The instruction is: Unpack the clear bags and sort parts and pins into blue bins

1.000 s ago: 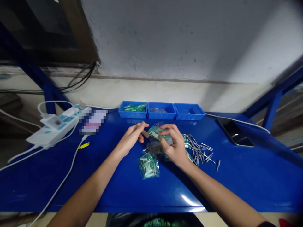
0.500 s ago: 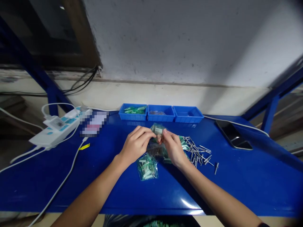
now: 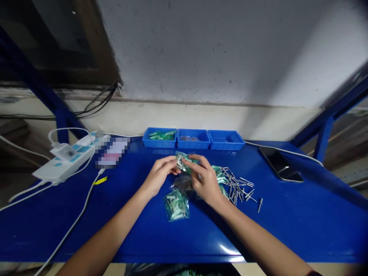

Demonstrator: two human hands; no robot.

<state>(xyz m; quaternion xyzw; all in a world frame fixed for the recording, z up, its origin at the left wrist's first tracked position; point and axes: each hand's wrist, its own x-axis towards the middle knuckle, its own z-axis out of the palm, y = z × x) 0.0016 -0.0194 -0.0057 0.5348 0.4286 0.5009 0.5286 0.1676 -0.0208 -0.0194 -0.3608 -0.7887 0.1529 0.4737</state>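
Observation:
A small green-tinted plastic bag (image 3: 181, 161) with shiny metal pieces in it is held up above the middle of the table. My left hand (image 3: 159, 174) pinches its left edge between thumb and fingers. From the right, my right hand (image 3: 206, 180) has hold of the bag, its index finger laid across the front. Below lies another filled plastic bag (image 3: 177, 206) with pale and metal pieces inside. A clear bag with brown contents (image 3: 183, 184) sits between the hands, partly hidden. Loose pop rivets (image 3: 237, 189) are heaped right of my right hand, beside more green bags (image 3: 220, 175).
Three blue bins stand along the wall: the left bin (image 3: 159, 143) holds green bags, the middle bin (image 3: 193, 144) small brownish pieces, beside the right bin (image 3: 226, 145). A power strip (image 3: 66, 161) with white cables lies left, a dark phone (image 3: 280, 165) right.
The bag has turned so its metal contents face me. My right hand has shifted from a fingertip pinch to laying its index finger across the bag. The view has moved slightly.

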